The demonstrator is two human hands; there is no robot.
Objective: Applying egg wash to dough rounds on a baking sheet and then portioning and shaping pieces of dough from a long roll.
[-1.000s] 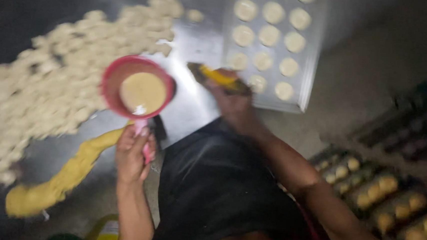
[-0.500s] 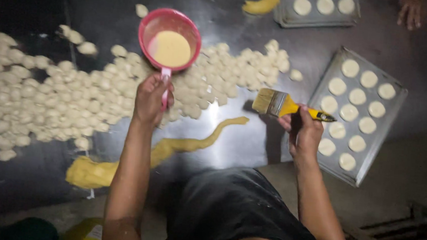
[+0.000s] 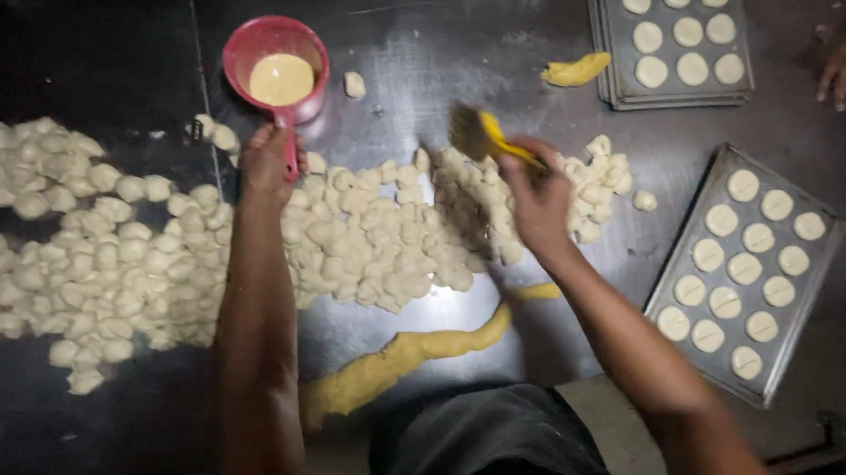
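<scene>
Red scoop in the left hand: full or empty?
Partly full. The red scoop sits upright on the table, pale yellow liquid covering its bottom, held by the left hand.

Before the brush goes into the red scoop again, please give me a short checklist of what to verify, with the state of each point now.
1. Left hand grips the handle of the red scoop: ok.
2. Scoop holds pale liquid and sits level on the table: ok.
3. Right hand holds the yellow-handled brush: ok.
4. Brush bristles are loaded: cannot tell, blurred.
5. Path from brush to scoop is free of dough pieces: not ok, one loose piece lies beside the scoop.
6. Near tray holds flattened rounds: ok.
</scene>
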